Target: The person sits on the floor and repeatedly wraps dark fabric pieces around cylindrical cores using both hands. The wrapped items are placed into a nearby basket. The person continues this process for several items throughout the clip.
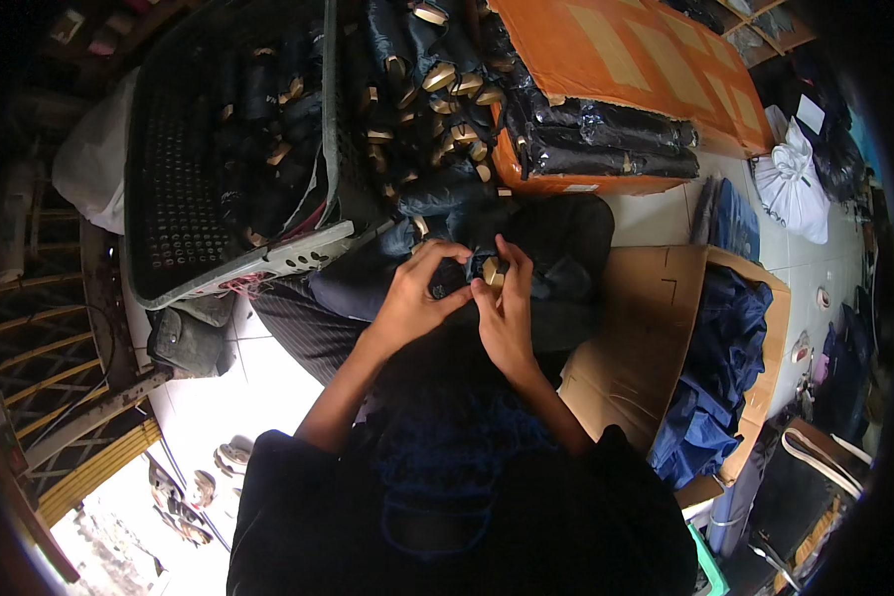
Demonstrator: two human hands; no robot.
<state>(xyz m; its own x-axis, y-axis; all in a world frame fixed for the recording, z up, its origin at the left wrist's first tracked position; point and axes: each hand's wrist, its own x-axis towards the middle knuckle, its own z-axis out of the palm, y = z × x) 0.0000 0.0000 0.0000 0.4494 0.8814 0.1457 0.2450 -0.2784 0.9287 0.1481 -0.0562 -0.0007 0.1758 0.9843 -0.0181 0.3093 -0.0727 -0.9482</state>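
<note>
In front of my lap, both hands work at what looks like a compact folded umbrella with dark cloth and a gold-coloured handle end. My left hand is closed, thumb and fingers curled round its dark part. My right hand pinches beside the gold end with thumb and forefinger. The two hands almost meet at the thumbs. Just beyond them lies a heap of similar dark folded umbrellas with gold ends pointing toward me. The umbrella's far part blends into the dark cloth around it.
At the left a dark perforated plastic basket holds more dark umbrellas. An orange carton with plastic-wrapped black bundles stands far right. Nearer on the right is an open cardboard box with navy cloth. Sandals lie lower left.
</note>
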